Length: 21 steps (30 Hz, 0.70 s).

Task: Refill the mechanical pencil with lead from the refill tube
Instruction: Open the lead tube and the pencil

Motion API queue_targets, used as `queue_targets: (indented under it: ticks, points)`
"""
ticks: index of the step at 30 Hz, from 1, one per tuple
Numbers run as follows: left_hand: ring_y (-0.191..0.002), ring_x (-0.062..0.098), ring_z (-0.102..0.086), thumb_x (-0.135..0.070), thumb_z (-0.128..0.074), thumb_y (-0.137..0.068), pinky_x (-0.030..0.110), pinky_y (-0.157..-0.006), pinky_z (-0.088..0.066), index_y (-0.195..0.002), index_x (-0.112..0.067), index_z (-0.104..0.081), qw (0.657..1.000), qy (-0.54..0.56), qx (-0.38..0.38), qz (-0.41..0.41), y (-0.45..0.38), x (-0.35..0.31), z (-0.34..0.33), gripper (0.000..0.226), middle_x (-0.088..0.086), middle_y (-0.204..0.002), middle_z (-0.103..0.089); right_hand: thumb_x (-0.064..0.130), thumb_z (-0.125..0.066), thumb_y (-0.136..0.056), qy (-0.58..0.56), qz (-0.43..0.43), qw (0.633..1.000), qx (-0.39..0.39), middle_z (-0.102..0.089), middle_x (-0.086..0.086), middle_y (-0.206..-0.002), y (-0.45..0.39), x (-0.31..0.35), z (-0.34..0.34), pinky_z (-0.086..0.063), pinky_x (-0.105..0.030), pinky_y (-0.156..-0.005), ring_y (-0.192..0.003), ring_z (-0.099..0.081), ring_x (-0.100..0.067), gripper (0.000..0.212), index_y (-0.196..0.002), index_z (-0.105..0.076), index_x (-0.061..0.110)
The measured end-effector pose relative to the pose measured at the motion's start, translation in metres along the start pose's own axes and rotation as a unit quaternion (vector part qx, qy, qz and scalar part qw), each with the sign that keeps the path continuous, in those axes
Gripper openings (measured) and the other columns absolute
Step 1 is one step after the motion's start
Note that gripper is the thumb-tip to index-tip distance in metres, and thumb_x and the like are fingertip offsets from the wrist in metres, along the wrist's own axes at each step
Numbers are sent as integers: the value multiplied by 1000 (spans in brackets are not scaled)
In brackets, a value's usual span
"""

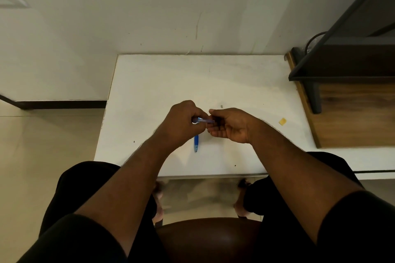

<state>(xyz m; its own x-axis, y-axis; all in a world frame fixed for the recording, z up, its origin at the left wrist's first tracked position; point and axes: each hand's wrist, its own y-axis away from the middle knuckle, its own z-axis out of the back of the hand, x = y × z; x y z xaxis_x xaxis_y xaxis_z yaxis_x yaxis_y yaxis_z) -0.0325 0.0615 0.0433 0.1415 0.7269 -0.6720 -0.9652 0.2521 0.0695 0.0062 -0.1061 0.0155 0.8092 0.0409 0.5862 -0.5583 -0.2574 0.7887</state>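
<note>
A blue mechanical pencil lies on the white table, its tip pointing toward me and its far end hidden under my left hand. Just above the pencil, my left hand is closed around a thin bluish-purple refill tube held level. My right hand meets it from the right, fingertips pinched on the tube's right end. That end is covered by the fingers, so I cannot tell whether it is capped. No loose lead is visible.
A small yellow piece and a tiny grey bit lie on the table to the right of my hands. A wooden surface with a dark metal frame borders the table's right side. The wall runs along the far edge.
</note>
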Motion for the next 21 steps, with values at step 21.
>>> queue_targets:
  ticks: [21]
  points:
    - [-85, 2, -65, -25, -74, -78, 23, -79, -50, -84, -30, -76, 939, 272, -133, 162, 5, 12, -21, 8, -10, -87, -72, -6, -60, -85, -107, 107, 988, -24, -71, -7, -65, 3, 14, 29, -57, -21, -55, -58, -69, -14, 10, -82, -66, 1]
